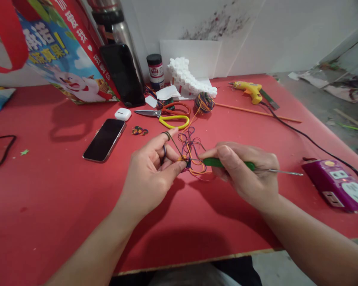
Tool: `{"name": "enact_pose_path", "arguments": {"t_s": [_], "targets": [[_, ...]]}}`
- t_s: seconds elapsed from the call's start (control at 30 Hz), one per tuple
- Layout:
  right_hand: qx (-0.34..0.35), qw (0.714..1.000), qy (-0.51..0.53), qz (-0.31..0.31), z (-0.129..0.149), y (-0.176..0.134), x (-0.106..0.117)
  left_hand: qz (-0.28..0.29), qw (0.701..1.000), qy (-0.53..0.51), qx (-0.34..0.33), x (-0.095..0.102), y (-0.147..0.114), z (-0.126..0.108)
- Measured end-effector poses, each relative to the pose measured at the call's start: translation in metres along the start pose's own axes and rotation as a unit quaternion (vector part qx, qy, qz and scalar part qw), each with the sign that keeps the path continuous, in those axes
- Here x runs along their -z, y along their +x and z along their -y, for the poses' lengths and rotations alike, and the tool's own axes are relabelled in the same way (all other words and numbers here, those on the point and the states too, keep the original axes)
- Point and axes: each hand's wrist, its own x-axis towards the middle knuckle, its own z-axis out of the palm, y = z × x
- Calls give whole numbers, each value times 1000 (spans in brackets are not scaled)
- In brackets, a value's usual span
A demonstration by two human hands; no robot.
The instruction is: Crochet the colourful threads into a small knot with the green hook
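Note:
My left hand (153,169) pinches a small multicoloured crochet piece (183,159) between thumb and fingers. Dark yarn loops round its raised index finger. In my right hand (244,167) is a crochet hook (213,162) with a green handle, its shaft tip reaching the piece at my left fingertips; a second thin metal end sticks out to the right. Loose orange, purple and dark yarn strands (191,141) lie tangled just beyond the hands. They lead back to a multicoloured yarn ball (204,103). The hook's very tip is hidden by yarn and fingers.
Scissors (164,114) with red and yellow handles lie behind my left hand. Left are a phone (104,140), a white earbud case (123,114) and a small crocheted piece (139,130). A yellow glue gun (249,90), its cable, and a purple power socket (335,184) occupy the right.

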Motion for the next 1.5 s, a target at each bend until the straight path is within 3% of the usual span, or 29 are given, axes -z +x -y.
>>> {"name": "enact_pose_path", "arguments": {"t_s": [0.2,0.37,0.43,0.57,0.7,0.8,0.93,1.07,1.13,1.33,1.5], "targets": [[91,994,-28,52,-8,-3,-3,23,975,-205,84,-1,2,-2],[227,955,-162,98,-12,-7,-3,22,943,-282,174,-3,4,-2],[265,935,-220,86,-13,-9,-5,21,952,-267,148,-3,3,-1],[307,902,-298,55,-13,-14,-13,7,987,-159,4,-5,-2,1],[310,895,-319,43,-10,-18,-15,-3,995,-54,-87,-8,-9,-1],[311,894,-320,45,-7,-20,-13,-12,993,-36,-109,-9,-10,-2],[331,892,-299,67,-7,-15,-7,17,986,-163,-22,-6,-5,-4],[353,887,-286,83,-9,-10,-4,61,952,-278,115,-3,0,-7],[355,883,-297,72,-9,-11,-6,56,947,-290,130,-4,0,-7],[330,873,-359,29,-5,-17,-18,4,990,-138,-26,-8,-7,-2],[308,886,-346,29,-2,-18,-18,-8,996,-2,-90,-8,-10,-2]]}}
